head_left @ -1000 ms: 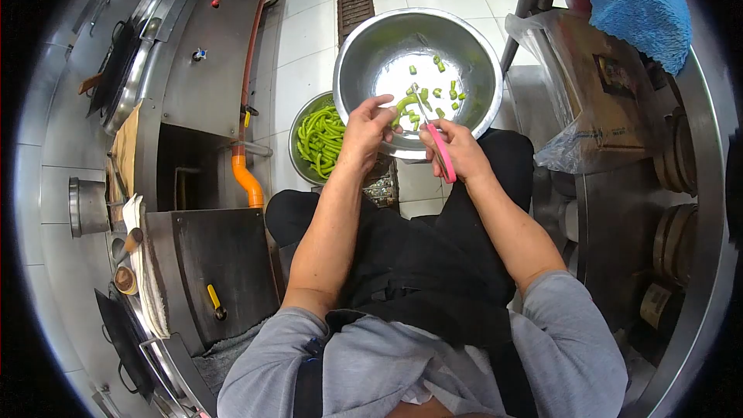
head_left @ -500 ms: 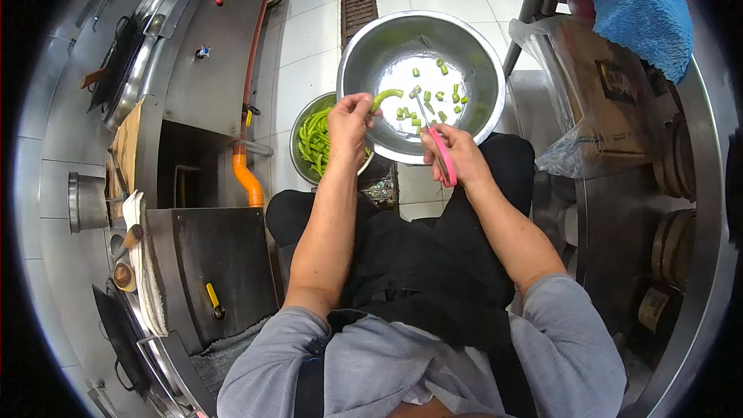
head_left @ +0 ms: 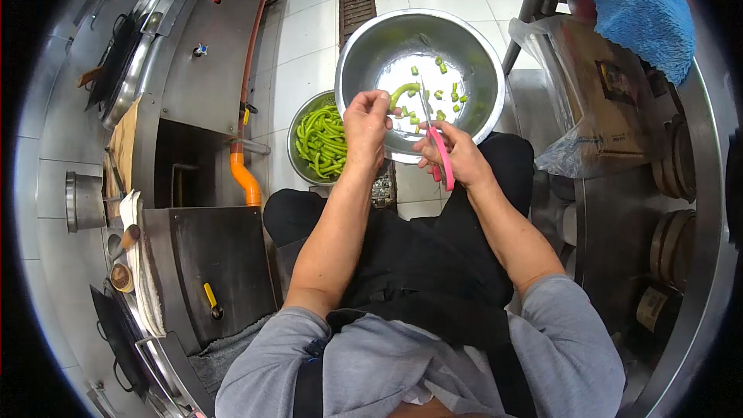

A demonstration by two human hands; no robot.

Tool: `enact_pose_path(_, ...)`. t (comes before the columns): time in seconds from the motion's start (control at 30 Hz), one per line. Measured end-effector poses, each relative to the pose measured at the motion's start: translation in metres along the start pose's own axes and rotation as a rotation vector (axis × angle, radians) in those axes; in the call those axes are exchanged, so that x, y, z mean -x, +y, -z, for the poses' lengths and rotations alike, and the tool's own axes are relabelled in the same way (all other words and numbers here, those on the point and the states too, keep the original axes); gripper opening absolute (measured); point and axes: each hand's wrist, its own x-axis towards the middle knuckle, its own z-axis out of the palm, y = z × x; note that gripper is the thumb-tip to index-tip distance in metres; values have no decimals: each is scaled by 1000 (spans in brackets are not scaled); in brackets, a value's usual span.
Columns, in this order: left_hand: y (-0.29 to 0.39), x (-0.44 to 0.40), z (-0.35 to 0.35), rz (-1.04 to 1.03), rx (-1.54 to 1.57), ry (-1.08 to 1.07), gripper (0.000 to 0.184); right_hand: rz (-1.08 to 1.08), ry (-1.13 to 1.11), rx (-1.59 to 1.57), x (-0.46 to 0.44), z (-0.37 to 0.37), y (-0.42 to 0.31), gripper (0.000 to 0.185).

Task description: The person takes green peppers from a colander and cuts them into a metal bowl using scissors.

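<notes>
Left hand (head_left: 366, 120): fingers pinched on one green pod (head_left: 401, 93). Right hand (head_left: 462, 154): fingers curled round pink-handled scissors (head_left: 443, 152), by the pod's tip. Beneath: steel bowl (head_left: 360, 58) holding cut pieces (head_left: 414, 71); beside it, basin (head_left: 321, 101) of whole pods (head_left: 320, 142). Apparent step: snipping; next cut calls for a steady pod.

On the white tiled floor (head_left: 303, 39) sits a small metal bowl (head_left: 293, 153) of green peppers (head_left: 320, 139).

head view | from above | faces forward-down | near large bowl (head_left: 387, 40)
</notes>
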Motion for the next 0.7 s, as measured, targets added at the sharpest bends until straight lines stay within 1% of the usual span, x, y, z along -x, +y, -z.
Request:
enact_pose_path(0.1,3,-9,1,-24,-7,59,17,25,-21,33,2,0,1,56)
enact_pose_path(0.17,5,-8,-2,-23,-28,36,17,32,-22,37,-1,1,4,55)
enact_pose_path(0.23,9,-1,-5,57,-147,-119,16,40,-22,39,-3,1,5,54)
enact_pose_path(0.27,12,2,-5,126,-200,-183,18,6,42,44,-5,1,5,52)
enact_pose_path(0.3,10,3,-5,130,-204,-188,18,-30,109,49,-6,1,4,50)
enact_pose_path(0.37,5,5,-5,104,-189,-215,21,-34,132,51,-6,-1,2,47)
enact_pose_path(0.53,11,7,-5,103,-169,-241,23,-39,174,83,-8,1,4,42)
enact_pose_path(0.6,13,8,-4,96,-297,-246,25,-85,140,166,-8,2,5,36)
enact_pose_path(0.7,7,3,-1,101,-326,-192,26,-107,135,161,-7,1,3,36)
